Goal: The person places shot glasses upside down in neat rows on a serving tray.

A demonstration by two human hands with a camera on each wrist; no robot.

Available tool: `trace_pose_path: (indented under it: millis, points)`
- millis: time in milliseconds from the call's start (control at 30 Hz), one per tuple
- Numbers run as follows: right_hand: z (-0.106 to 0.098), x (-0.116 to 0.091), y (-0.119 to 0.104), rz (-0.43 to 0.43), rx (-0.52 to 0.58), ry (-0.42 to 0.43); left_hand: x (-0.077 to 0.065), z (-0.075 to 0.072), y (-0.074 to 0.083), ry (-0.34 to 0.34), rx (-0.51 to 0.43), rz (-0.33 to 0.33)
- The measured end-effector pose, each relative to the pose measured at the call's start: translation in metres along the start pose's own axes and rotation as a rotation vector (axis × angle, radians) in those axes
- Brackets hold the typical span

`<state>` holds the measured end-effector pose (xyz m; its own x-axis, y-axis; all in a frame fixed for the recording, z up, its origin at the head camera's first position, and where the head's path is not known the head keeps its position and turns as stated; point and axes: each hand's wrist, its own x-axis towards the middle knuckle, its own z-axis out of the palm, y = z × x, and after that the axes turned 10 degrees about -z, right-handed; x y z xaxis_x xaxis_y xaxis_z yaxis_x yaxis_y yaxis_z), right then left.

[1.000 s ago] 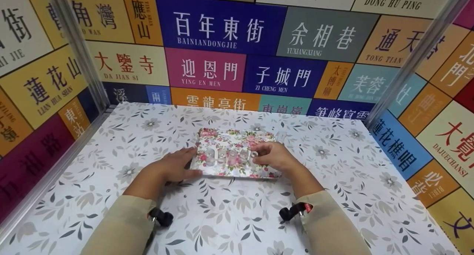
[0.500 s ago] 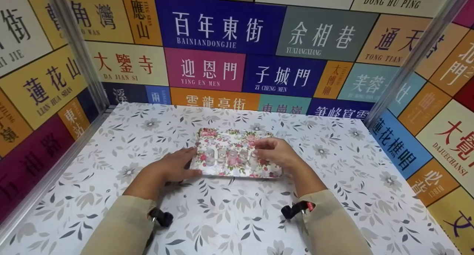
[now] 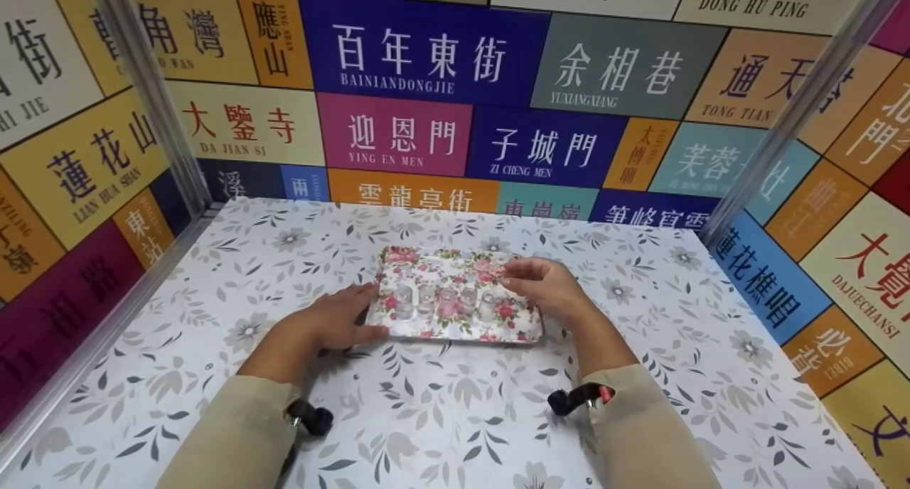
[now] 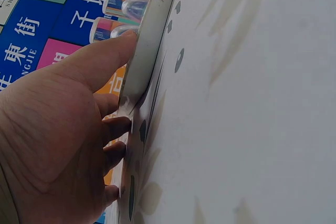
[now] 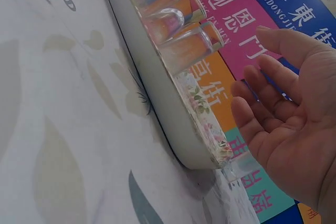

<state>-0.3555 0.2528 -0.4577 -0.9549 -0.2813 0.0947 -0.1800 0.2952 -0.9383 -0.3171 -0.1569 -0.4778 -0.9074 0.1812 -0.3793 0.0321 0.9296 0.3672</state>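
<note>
A floral tray (image 3: 434,265) with pale sides lies on the table. On it stand several small clear glasses in a row, the rightmost glass (image 3: 487,306) being the one nearest my right hand (image 3: 551,288). That hand hovers over the tray's right side, fingers loosely bent, holding nothing; the right wrist view shows a gap between its fingers and the end glass (image 5: 191,47). My left hand (image 3: 334,320) rests at the tray's left side. In the left wrist view its thumb (image 4: 107,56) touches the tray's rim and the other fingertips lie by its edge.
Another clear object (image 5: 241,165), its kind hard to tell, stands beyond the tray's right end, partly behind my right hand. The table (image 3: 455,418) has a leaf-patterned white cover. Printed sign walls (image 3: 426,62) close off the back and both sides.
My right hand has let go of the rightmost glass and drawn away to the right. The glass stays upright in the row. My left hand has not visibly moved.
</note>
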Motion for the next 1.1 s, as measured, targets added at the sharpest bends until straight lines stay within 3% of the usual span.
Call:
trace_pose_path:
  millis: [200,733,1100]
  points:
    - [-0.007,0.0,-0.001,0.009,0.066,0.036,0.0,0.0,0.0,-0.002,-0.001,0.002]
    - [-0.025,-0.001,0.005,-0.011,0.072,0.125,-0.001,0.001,0.0,0.009,-0.011,-0.008]
    - [-0.052,-0.008,0.013,-0.023,0.032,0.131,0.0,0.001,-0.002,0.015,-0.008,-0.008]
